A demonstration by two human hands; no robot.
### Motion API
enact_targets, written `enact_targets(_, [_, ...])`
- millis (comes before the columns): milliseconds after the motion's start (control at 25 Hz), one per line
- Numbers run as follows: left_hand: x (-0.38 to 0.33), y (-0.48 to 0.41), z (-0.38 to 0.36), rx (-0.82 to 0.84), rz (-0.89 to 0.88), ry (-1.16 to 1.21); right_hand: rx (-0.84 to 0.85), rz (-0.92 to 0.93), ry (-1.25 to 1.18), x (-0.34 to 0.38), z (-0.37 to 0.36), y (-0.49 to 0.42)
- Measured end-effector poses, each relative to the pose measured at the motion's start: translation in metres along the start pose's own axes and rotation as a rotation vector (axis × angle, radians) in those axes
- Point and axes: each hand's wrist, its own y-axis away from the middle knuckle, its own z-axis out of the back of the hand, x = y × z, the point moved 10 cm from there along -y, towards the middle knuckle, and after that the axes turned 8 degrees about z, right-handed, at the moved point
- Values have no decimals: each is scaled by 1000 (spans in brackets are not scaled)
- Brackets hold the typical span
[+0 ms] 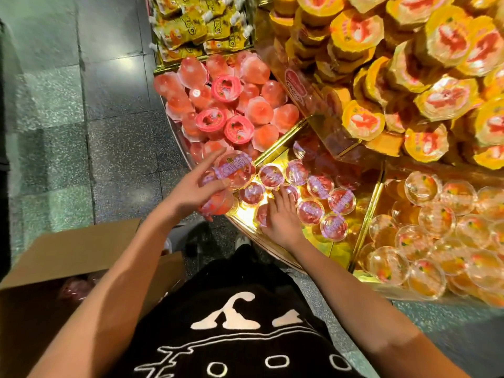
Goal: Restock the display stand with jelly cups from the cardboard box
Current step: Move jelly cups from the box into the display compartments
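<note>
The left hand [191, 193] grips a small cluster of clear plastic jelly cups with pink filling and purple-printed lids [235, 170], holding them just over the near-left edge of the gold-floored wedge compartment [275, 158] of the display stand. The right hand [281, 218] lies flat with its fingers straight, resting on cups already set down there. I judge the job under way but far from done. About a dozen cups sit in one loose layer with shiny floor showing between them, whereas the neighbouring pink domed jellies [231, 105] and clear orange fruit cups [436, 227] are piled deep. The brown cardboard box [81, 257] at lower left holds more pink cups in its shadow. The purple lid print is too blurred to read. A red oval sticker [296, 85] on the clear divider seems to begin "Ch", and the lettering on the yellow pouches [191, 25] is illegible
</note>
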Motion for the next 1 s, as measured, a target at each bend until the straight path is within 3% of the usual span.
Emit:
enact_targets(120, [2, 2, -5, 20, 17, 21, -43, 7, 1, -4, 4, 4])
enact_targets(360, [5, 7, -9, 3, 2, 35, 27, 55, 35, 3, -1, 2])
enact_targets(760, [13, 8, -8, -7, 18, 24, 15, -26, 40, -4, -5, 0])
enact_targets(880, [11, 5, -9, -4, 7, -1, -28, -92, -115, -8, 0, 9])
enact_targets(1000, [11, 0, -17, 28, 10, -23, -194, -252, -387, -27, 21, 38])
